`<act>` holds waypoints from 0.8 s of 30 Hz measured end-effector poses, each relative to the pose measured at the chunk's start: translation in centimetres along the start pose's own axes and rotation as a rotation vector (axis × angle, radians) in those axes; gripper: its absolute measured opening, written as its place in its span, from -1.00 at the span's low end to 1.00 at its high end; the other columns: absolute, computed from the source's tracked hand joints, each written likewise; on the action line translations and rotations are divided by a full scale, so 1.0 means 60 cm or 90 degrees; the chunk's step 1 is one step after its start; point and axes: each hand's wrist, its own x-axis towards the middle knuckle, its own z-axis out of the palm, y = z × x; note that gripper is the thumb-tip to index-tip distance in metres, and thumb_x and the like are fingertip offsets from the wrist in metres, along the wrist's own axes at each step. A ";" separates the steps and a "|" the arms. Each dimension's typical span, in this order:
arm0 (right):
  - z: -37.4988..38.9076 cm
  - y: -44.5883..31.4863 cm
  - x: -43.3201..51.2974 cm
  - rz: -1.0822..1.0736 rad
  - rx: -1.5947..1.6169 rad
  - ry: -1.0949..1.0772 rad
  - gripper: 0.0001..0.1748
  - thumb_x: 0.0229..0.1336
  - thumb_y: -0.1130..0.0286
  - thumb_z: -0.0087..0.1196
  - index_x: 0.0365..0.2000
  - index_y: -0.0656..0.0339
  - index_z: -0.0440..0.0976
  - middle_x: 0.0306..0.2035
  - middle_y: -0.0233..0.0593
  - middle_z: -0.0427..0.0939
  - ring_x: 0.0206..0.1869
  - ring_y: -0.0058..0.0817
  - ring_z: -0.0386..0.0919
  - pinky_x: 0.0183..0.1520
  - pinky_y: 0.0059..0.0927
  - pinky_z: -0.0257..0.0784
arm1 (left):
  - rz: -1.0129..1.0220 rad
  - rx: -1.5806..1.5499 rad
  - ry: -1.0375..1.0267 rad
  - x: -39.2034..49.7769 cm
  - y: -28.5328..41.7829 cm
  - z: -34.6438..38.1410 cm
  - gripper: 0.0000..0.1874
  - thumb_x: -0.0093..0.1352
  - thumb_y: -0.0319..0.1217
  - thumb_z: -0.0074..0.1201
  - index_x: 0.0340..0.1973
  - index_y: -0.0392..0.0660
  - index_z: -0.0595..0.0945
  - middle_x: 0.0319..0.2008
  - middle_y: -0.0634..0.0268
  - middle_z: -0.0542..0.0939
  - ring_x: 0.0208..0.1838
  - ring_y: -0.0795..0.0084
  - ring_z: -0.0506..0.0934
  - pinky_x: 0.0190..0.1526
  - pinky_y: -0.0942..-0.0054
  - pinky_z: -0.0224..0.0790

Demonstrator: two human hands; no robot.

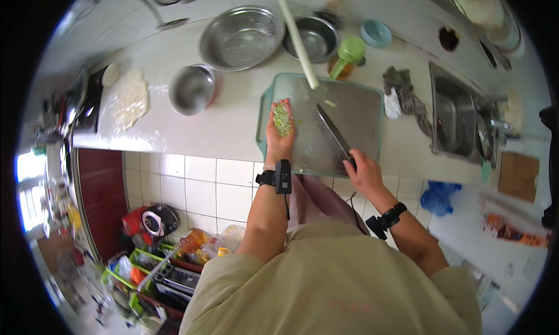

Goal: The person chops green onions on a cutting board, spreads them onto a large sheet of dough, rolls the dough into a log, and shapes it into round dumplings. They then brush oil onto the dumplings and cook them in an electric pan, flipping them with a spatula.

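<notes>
Palm up, my left hand [280,136] cups a heap of chopped green onion [282,119] above the left side of the cutting board [358,116]. The board has a metal-grey surface and a green rim with a handle slot at its left. My right hand [364,171] grips the dark handle of a kitchen knife [334,132]. Its blade slants up and left over the board, its tip near the board's middle. A few pale scraps lie scattered on the board, with one larger piece [330,103] near the top.
A pale rolling pin [299,42] reaches over the board's upper edge. Behind stand a large steel basin [242,38], a smaller steel bowl [312,38] and a green-lidded jar [349,53]. Further left are another steel bowl [192,89] and flattened dough [131,99]. A sink [454,116] lies right.
</notes>
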 end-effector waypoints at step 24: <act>0.227 -0.624 0.264 -0.381 0.208 -0.127 -0.23 0.06 0.36 0.22 0.26 0.28 0.19 -0.01 0.26 0.41 0.05 0.17 0.42 0.07 -0.03 0.43 | 0.133 0.096 -0.122 -0.215 0.411 0.229 -0.77 0.55 -0.23 -0.17 0.02 -0.03 0.46 0.06 0.07 0.57 0.17 0.10 0.51 0.20 0.06 0.41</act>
